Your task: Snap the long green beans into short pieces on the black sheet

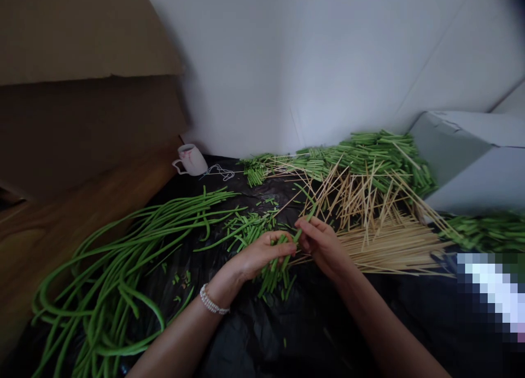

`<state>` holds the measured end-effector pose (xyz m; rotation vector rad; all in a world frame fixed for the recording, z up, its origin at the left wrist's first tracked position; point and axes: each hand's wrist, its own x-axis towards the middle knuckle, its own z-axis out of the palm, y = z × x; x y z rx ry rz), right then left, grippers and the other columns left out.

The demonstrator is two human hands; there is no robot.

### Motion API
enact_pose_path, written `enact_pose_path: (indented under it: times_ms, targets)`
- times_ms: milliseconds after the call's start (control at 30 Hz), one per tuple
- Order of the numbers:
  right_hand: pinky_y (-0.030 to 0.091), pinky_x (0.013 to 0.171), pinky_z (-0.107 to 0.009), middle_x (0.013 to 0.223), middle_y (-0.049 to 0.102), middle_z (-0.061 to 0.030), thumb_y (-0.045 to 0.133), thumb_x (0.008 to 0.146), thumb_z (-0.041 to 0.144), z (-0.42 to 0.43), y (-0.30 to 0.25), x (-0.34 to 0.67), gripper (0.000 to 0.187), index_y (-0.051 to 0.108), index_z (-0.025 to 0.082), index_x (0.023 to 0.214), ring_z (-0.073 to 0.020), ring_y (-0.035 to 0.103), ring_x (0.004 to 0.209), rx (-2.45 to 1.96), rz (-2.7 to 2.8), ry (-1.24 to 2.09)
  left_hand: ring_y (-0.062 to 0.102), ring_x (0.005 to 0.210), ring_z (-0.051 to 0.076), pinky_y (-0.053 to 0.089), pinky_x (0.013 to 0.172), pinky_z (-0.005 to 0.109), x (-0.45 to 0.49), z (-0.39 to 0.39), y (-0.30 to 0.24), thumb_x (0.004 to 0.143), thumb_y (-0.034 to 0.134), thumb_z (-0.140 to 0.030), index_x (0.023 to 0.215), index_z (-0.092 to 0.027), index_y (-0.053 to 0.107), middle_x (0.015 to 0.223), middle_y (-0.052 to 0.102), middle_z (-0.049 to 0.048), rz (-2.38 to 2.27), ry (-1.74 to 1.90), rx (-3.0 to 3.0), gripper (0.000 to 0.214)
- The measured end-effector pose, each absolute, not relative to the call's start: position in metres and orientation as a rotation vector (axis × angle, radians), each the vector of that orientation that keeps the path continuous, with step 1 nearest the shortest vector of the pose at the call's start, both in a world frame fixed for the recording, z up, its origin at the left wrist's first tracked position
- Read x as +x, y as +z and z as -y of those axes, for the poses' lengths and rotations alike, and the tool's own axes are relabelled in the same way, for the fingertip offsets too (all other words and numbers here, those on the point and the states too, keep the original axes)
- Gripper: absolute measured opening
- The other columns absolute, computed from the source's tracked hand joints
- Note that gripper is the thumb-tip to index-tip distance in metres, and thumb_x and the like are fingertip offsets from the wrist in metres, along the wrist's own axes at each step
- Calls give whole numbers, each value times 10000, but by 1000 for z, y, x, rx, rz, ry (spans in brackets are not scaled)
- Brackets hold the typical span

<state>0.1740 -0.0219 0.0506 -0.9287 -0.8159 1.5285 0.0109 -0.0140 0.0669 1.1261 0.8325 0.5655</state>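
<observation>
My left hand (262, 253), with a beaded bracelet at the wrist, is closed around some short cut green bean pieces. Pinched in the fingers of my right hand (323, 244) is a long green bean (314, 207), whose thin end curves up and away. The two hands almost meet, and the bean's lower end reaches the left fingers. Below them lies a pile of cut bean pieces (273, 282); another loose pile of cut pieces (248, 229) is just beyond the left hand. Uncut long beans (115, 268) spread over the left side.
Bamboo skewers (381, 241) lie heaped to the right. Behind them are stacked bundles of cut beans (369, 153). A white mug (192, 160) and tangled string (221, 173) sit at the back. A cardboard box (90, 104) is on the left, a pale box (471, 159) on the right. Black plastic (241, 334) covers the surface.
</observation>
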Motion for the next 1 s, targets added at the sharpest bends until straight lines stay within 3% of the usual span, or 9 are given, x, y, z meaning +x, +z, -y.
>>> enact_pose_path:
  times_ms: [233, 500, 633, 867, 1000]
  targets:
    - [300, 414, -182, 543, 557, 52, 788, 677, 443, 22, 51, 176, 302, 634, 194, 752, -58, 436, 442, -943, 857, 1477, 340, 408, 52, 229, 401, 194, 10, 13, 67, 734, 729, -430, 758, -181, 566, 512, 467, -70, -825, 539, 1123, 299]
    - [314, 427, -195, 639, 610, 16, 791, 682, 398, 22, 53, 178, 244, 698, 201, 794, -79, 480, 516, -969, 922, 1322, 357, 416, 53, 205, 404, 175, 12, 7, 53, 705, 752, -473, 819, -183, 549, 496, 419, -87, -913, 797, 961, 372]
    - [313, 429, -208, 600, 559, 39, 791, 685, 376, 24, 53, 176, 203, 721, 218, 792, -76, 454, 494, -954, 987, 1310, 332, 425, 37, 213, 397, 159, 13, 6, 52, 696, 770, -469, 723, -169, 488, 528, 395, -84, -842, 882, 851, 413]
    - [478, 660, -278, 790, 688, -11, 778, 697, 327, 33, 55, 160, 151, 753, 241, 818, -144, 599, 711, -923, 1211, 1281, 364, 444, 28, 237, 368, 125, 13, 1, 52, 745, 737, -471, 733, -147, 517, 572, 419, -64, -807, 1005, 696, 392]
    - [408, 528, -227, 692, 647, 6, 758, 725, 374, 32, 53, 162, 192, 739, 221, 840, -104, 532, 589, -927, 1122, 1400, 370, 429, 28, 241, 364, 131, 12, 1, 53, 818, 661, -456, 752, -146, 516, 588, 465, -47, -767, 988, 733, 348]
